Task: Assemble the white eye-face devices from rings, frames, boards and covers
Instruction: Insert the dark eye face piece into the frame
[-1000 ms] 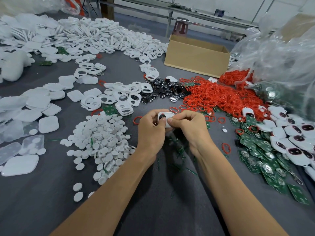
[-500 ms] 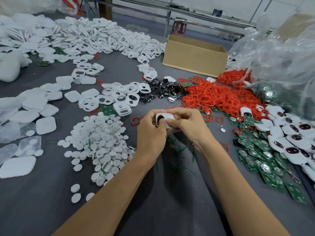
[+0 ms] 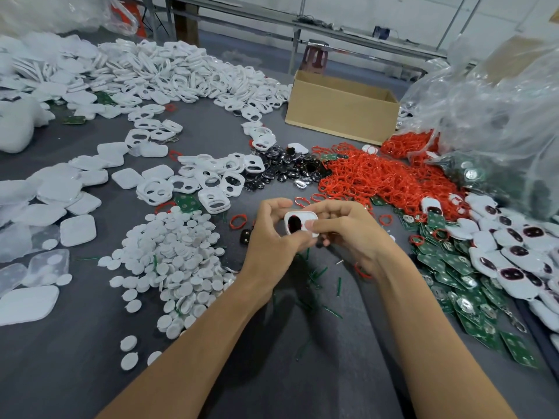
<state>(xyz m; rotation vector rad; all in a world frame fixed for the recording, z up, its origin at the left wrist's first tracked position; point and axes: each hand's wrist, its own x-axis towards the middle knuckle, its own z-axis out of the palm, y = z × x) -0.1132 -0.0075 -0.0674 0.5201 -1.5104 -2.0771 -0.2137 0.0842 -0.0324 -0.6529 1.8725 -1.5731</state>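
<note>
From the head view, I hold one white eye-face device (image 3: 298,224) just above the grey table (image 3: 302,373), in front of me and between both hands. My left hand (image 3: 270,240) is curled round its left edge, fingers over the top and thumb along the lower side. My right hand (image 3: 348,234) pinches the right half, thumb flat on the front face and the other fingers bent behind it. One dark oval eye shows on the device's left half; my thumb hides the other half. Just left of my left hand lie a loose red ring (image 3: 238,221) and a small dark piece (image 3: 245,236) that I cannot make out. Further left is a heap of white discs (image 3: 175,261), and beyond it a cluster of white frames (image 3: 211,182) with two openings each. Flat white covers (image 3: 60,189) spread along the left edge. Behind my hands sit shiny dark lenses (image 3: 281,167), beside a big heap of red rings (image 3: 378,176). Green boards (image 3: 453,267) fan out to my right, with finished devices (image 3: 514,252) lying on and beside them. A cardboard box (image 3: 341,113) stands at the back, next to a clear plastic bag (image 3: 499,116).
</note>
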